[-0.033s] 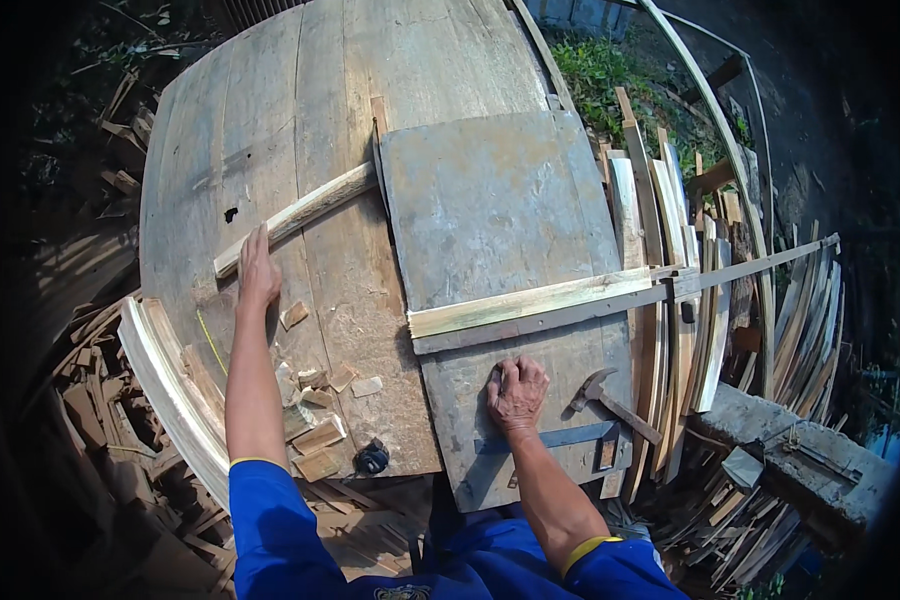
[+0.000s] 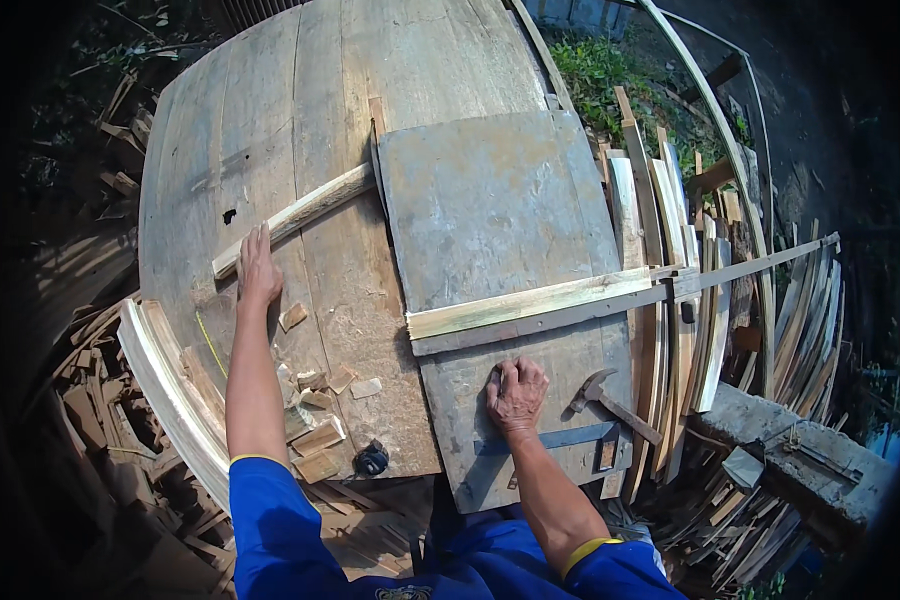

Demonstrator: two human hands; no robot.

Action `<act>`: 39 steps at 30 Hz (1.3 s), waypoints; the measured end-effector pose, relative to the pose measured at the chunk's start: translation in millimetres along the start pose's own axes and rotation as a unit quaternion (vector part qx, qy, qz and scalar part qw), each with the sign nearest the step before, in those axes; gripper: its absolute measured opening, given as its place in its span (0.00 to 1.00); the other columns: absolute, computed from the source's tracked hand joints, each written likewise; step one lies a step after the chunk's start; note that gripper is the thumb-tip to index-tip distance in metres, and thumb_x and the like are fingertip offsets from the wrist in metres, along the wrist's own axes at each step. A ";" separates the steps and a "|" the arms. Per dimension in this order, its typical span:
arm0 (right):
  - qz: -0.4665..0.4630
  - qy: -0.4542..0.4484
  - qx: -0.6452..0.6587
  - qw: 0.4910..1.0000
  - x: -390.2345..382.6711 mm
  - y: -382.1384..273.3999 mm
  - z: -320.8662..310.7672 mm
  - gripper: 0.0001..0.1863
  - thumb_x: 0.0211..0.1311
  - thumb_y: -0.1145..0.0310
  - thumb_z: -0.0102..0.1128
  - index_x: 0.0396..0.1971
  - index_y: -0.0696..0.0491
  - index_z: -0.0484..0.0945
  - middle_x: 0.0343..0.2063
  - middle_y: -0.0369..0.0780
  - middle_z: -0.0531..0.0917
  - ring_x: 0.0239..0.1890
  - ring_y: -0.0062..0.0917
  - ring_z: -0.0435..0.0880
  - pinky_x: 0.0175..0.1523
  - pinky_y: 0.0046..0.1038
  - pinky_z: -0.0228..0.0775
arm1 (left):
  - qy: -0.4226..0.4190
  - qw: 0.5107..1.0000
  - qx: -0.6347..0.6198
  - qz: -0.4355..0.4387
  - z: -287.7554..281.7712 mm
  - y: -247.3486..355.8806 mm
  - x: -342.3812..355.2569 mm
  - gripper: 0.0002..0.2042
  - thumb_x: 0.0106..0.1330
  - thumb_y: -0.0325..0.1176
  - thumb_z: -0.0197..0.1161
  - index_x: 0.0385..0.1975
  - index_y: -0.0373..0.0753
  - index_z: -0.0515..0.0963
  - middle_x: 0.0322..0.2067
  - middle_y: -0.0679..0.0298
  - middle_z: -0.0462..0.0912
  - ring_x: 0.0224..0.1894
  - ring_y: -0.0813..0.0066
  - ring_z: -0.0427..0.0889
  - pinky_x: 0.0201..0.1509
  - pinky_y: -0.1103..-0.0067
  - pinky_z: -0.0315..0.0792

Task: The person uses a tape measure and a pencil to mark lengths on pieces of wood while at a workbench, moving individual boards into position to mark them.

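My left hand (image 2: 259,272) reaches over the wooden table, its fingers on the near end of a short wooden strip (image 2: 318,206) that lies slanted. That strip's far end meets the edge of a grey board (image 2: 495,210). On the board's near part rests my right hand (image 2: 518,394), fingers curled in and nothing visible in them. Just beyond it lies a pale wooden strip (image 2: 540,302) along a long dark bar (image 2: 560,317), which runs out past the board to the right. A hammer (image 2: 618,406) lies to the right of my right hand.
Wood offcuts (image 2: 318,437) and a dark tape measure (image 2: 372,458) sit near the table's front edge. Long slats (image 2: 660,230) are stacked along the right side, beside a concrete beam (image 2: 800,440). Curved pale boards (image 2: 175,390) and scrap wood flank the left.
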State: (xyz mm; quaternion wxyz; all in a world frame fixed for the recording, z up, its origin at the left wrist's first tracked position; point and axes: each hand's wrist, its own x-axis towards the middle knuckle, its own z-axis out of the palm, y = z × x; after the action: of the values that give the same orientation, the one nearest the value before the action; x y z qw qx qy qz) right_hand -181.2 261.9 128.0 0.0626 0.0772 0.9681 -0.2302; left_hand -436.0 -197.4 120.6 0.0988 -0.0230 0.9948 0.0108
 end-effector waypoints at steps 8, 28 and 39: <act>0.027 -0.042 0.015 0.999 -7.4 10.3 2.5 0.26 0.48 0.61 0.72 0.50 0.41 0.76 0.50 0.39 0.73 0.57 0.38 0.70 0.60 0.44 0.60 | -0.114 0.988 0.095 -0.052 -6.9 2.5 35.4 0.31 0.65 0.31 0.67 0.68 0.52 0.66 0.62 0.60 0.69 0.69 0.56 0.64 0.64 0.49 0.67; 0.005 -0.018 0.015 1.000 -8.9 9.3 5.8 0.20 0.56 0.65 0.66 0.50 0.46 0.74 0.53 0.44 0.74 0.60 0.43 0.70 0.65 0.48 0.57 | -0.147 0.987 0.058 0.027 -183.9 64.0 -224.2 0.27 0.63 0.29 0.65 0.64 0.39 0.69 0.55 0.56 0.79 0.58 0.55 0.77 0.55 0.60 0.68; -0.033 0.009 0.023 0.999 -21.9 36.1 25.0 0.24 0.54 0.65 0.67 0.54 0.45 0.77 0.58 0.44 0.74 0.63 0.41 0.69 0.69 0.46 0.57 | -0.295 0.941 -0.162 0.022 -159.5 173.7 -418.8 0.26 0.65 0.33 0.65 0.63 0.42 0.69 0.51 0.57 0.80 0.55 0.55 0.79 0.53 0.56 0.70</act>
State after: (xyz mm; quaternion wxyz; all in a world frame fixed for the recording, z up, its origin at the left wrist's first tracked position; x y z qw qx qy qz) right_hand -151.1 279.8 93.6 0.0445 0.0484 0.9651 -0.2533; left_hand -65.3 -9.8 362.4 0.3826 -0.0128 0.9060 0.1803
